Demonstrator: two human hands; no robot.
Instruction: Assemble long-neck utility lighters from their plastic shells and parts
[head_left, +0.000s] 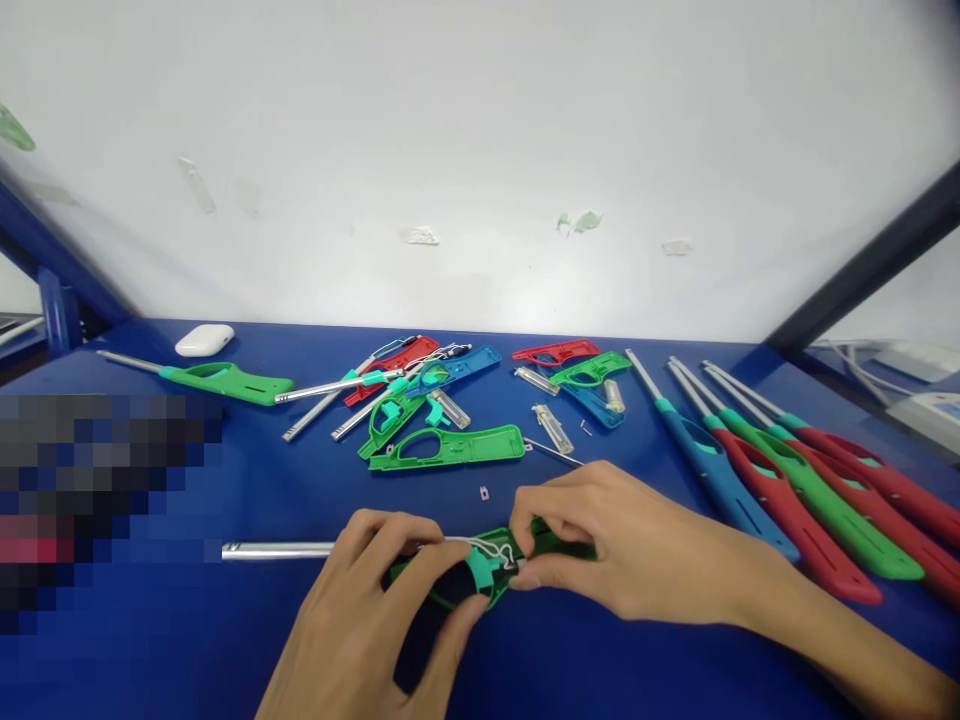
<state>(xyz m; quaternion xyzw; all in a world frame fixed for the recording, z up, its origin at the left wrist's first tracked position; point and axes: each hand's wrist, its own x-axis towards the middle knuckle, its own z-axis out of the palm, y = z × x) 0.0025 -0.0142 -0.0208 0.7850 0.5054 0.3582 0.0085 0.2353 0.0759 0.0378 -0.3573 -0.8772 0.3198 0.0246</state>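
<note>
A green lighter shell (499, 540) lies open on the blue table in front of me, with white wires and a teal trigger (480, 568) inside. My left hand (390, 600) curls round the shell's front part, thumb and fingers on either side of its loop. From under that hand a silver metal tube (279, 550) points left. My right hand (600, 550) pinches at the wire ends beside a small dark part (514, 566); its fingertips hide most of what they grip. The shell's rear part is partly covered by my right hand.
Behind my hands lie green shell halves (487, 446), loose metal tubes, clear fuel tanks (553, 428) and a tiny part (484, 493). Assembled lighters (810, 490) line the right side. A green lighter (240, 384) and white case (205, 340) are back left, behind a pixelated area.
</note>
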